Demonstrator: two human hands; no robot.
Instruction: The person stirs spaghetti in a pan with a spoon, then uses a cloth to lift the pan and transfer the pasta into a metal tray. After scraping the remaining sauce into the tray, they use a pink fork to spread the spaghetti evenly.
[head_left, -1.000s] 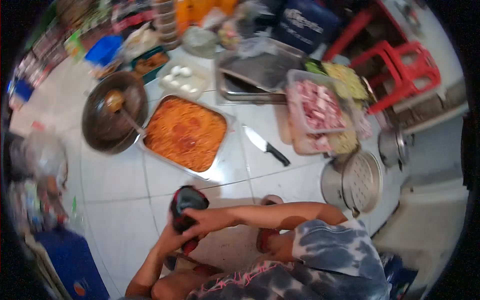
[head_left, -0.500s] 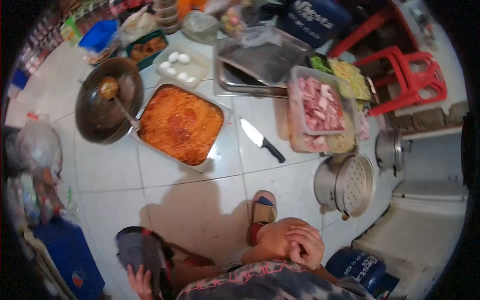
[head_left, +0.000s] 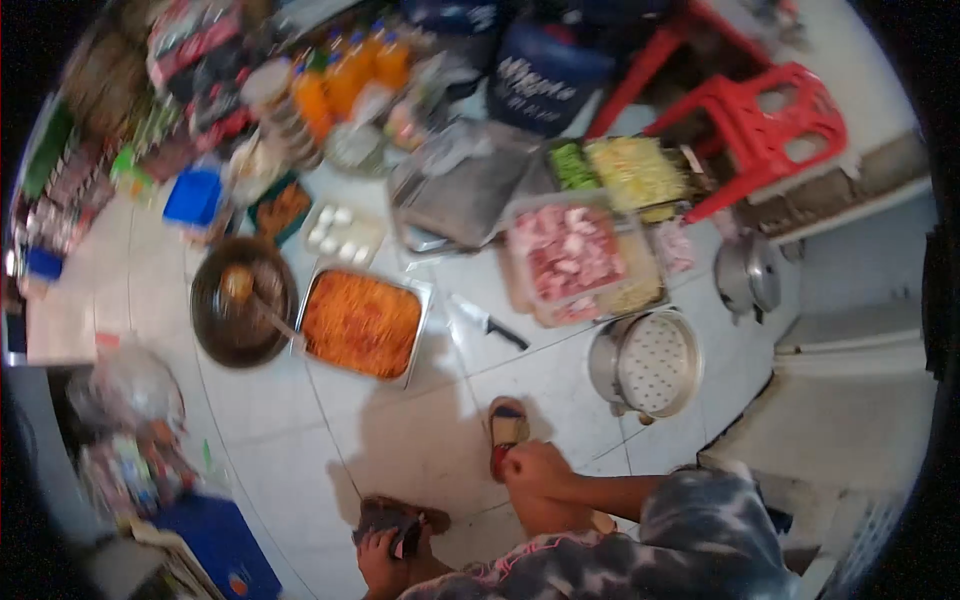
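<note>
My left hand [head_left: 382, 562] is low in the view beside my leg, its fingers closed on a dark grey item [head_left: 385, 520] that looks like cloth. At my bent knee is my right hand [head_left: 535, 466], with its fingers curled in and nothing seen in them. Ahead on the tiles, a black-handled knife [head_left: 490, 322] lies between a tray of orange-red food [head_left: 362, 322] and a clear tub of cut pink meat [head_left: 565, 250]. A ladle rests across a dark wok [head_left: 243, 330] and the tray's edge.
A steamer pot [head_left: 655, 365] stands at the right, near a lidded pot [head_left: 748, 275]. Behind are eggs in a container [head_left: 343, 236], metal trays [head_left: 465, 185], shredded vegetables [head_left: 635, 172], a red stool [head_left: 760, 120] and orange bottles [head_left: 345, 85]. Bags [head_left: 135, 390] lie at the left.
The view has shifted, showing more of the back area. My right forearm now extends across from the right to my knee. The dark grey item in my left hand has moved in towards my foot.
</note>
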